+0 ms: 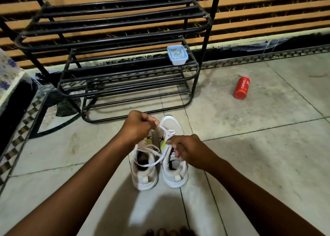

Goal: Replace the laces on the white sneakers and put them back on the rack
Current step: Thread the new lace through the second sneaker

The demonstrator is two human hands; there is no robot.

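On the floor before the rack (125, 60), both sneakers (175, 152) stand side by side. My left hand (137, 127) and right hand (189, 150) each pinch the lace (151, 151); lacing seems unfinished, racking remains.

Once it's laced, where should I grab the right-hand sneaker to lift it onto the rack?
Probably at the heel collar of the right-hand sneaker, coming from above on your side: its heel faces you, the opening is up, and there is a pull tab.
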